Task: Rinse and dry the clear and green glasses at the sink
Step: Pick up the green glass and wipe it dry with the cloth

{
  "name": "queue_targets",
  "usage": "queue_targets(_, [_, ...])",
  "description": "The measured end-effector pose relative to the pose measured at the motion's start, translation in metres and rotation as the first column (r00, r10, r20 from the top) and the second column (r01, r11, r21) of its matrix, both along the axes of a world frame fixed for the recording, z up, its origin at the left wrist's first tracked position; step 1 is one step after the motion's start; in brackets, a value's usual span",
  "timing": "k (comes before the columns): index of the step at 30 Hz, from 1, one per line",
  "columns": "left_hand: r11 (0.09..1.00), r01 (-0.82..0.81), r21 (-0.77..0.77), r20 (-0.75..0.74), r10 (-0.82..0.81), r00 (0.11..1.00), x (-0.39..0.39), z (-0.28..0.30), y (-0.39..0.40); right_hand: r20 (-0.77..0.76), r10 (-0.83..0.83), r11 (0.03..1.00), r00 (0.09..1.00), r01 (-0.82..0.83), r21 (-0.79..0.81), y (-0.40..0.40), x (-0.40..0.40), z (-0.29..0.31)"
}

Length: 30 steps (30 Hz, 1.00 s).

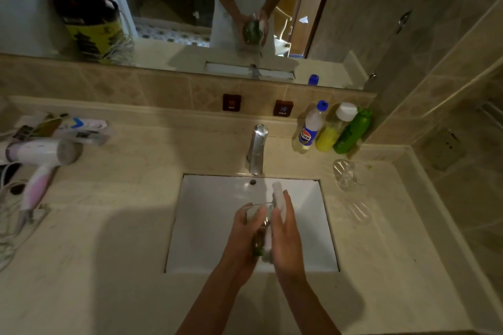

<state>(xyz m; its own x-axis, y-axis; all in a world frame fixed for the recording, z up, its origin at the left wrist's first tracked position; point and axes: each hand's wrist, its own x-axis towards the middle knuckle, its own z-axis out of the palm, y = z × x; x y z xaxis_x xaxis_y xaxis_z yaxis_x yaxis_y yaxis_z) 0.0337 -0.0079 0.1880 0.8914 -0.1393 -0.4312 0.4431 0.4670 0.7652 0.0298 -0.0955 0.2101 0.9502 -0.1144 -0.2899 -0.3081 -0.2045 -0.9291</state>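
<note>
1. Both forearms reach in over the bench [114, 266] edge, meeting above the sink [212, 226], likely so drips fall into the basin.
2. Left hand [243, 236] wraps its grip round the green glass [258, 228], tilted with its rim towards the tap [257, 148].
3. Right hand [285, 236] presses a white cloth [279, 196] against the glass with nearly straight fingers; this looks like drying.
4. Set apart on the bench right of the sink stands the clear glass [345, 173], near three bottles [330, 129].

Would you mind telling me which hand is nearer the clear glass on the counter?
Right. The right hand is over the sink, on the side toward the clear glass; the left hand is farther away.
</note>
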Motion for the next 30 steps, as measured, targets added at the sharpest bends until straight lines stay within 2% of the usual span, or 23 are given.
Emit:
queue_targets(3, [0.994, -0.105, -0.026, -0.041, 0.104, 0.994, 0.002, -0.007, 0.001, 0.182, 0.067, 0.986, 0.981, -0.037, -0.162, 0.007, -0.024, -0.008])
queue_targets(6, [0.996, -0.080, -0.049, 0.027, 0.082, 0.996, 0.002, -0.005, 0.003, 0.216, 0.089, 0.976, 0.972, -0.042, -0.213, 0.010, -0.036, -0.017])
queue_targets(9, [0.996, -0.007, -0.085, 0.026, 0.009, 1.000, -0.002, 0.000, 0.006, 0.149, 0.011, 1.000, 0.989, -0.011, 0.002, 0.001, -0.022, -0.007])
queue_targets(11, [0.991, 0.084, -0.101, 0.080, -0.076, 0.994, -0.004, 0.005, 0.008, 0.090, -0.008, 0.989, 0.996, -0.005, 0.145, -0.013, -0.004, 0.006])
queue_targets(14, [0.987, 0.152, -0.055, 0.078, -0.148, 0.986, -0.002, 0.015, 0.004, 0.044, 0.001, 0.975, 0.999, -0.011, 0.222, -0.028, 0.015, 0.021])
queue_targets(17, [0.992, 0.110, -0.062, 0.022, -0.109, 0.994, 0.003, 0.019, -0.007, 0.056, 0.007, 0.993, 0.998, -0.013, 0.121, -0.026, 0.014, 0.015])
queue_targets(21, [0.987, -0.158, -0.029, -0.081, 0.155, 0.985, 0.007, 0.001, -0.010, 0.190, 0.066, 0.996, 0.980, -0.052, -0.077, -0.011, -0.014, 0.002])
queue_targets(24, [0.981, -0.189, 0.041, -0.076, 0.192, 0.978, 0.011, -0.009, -0.005, 0.272, 0.126, 0.977, 0.954, -0.072, -0.200, 0.002, -0.038, -0.008])
queue_targets(25, [0.983, -0.179, 0.044, -0.085, 0.182, 0.980, 0.011, -0.008, -0.004, 0.276, 0.111, 0.981, 0.955, -0.061, -0.182, 0.003, -0.041, -0.008])
queue_targets(27, [0.993, -0.113, 0.015, -0.071, 0.114, 0.991, 0.007, -0.005, -0.001, 0.238, 0.044, 0.998, 0.970, -0.033, -0.050, -0.001, -0.034, 0.001])
queue_targets(30, [0.997, 0.056, 0.046, 0.019, -0.057, 0.998, -0.001, 0.012, 0.008, 0.096, 0.031, 0.998, 0.995, -0.037, 0.056, -0.016, -0.007, 0.028])
